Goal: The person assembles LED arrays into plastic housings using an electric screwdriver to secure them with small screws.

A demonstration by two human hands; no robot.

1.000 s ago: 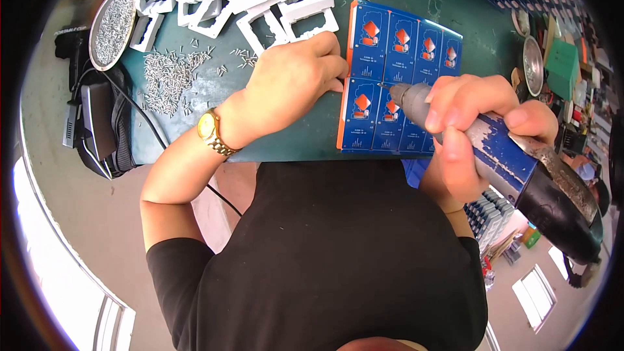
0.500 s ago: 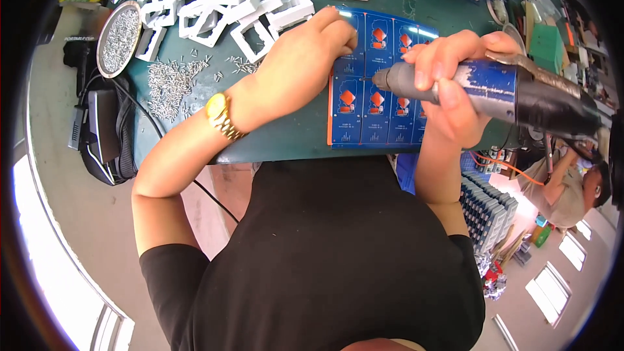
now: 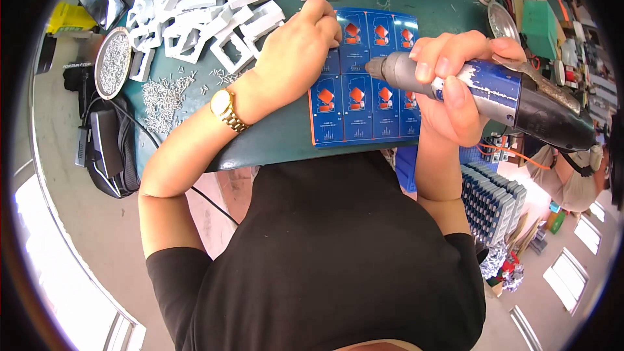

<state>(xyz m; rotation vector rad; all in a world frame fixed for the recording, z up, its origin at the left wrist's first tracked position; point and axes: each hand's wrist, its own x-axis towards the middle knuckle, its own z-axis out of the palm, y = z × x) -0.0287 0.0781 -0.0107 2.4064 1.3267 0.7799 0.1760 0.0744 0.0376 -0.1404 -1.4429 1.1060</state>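
1. Blue cards (image 3: 364, 97) lie in a sheet at the green table's (image 3: 273, 146) near edge.
2. Left hand (image 3: 299, 49) presses them, fingers curled.
3. Right hand (image 3: 455, 84) grips the electric screwdriver (image 3: 494, 91); white frames (image 3: 214, 13) crowd the far-left side.

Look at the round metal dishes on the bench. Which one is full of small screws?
The dish at the far left, beside the loose screw pile. The one at the right, beyond the driver, shows only bare metal.

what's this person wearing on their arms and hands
Both forearms are bare and neither hand is gloved. The left hand has a gold wristwatch with a pale round dial on a metal link band. The right hand wears nothing. Short black T-shirt sleeves end above the elbows.
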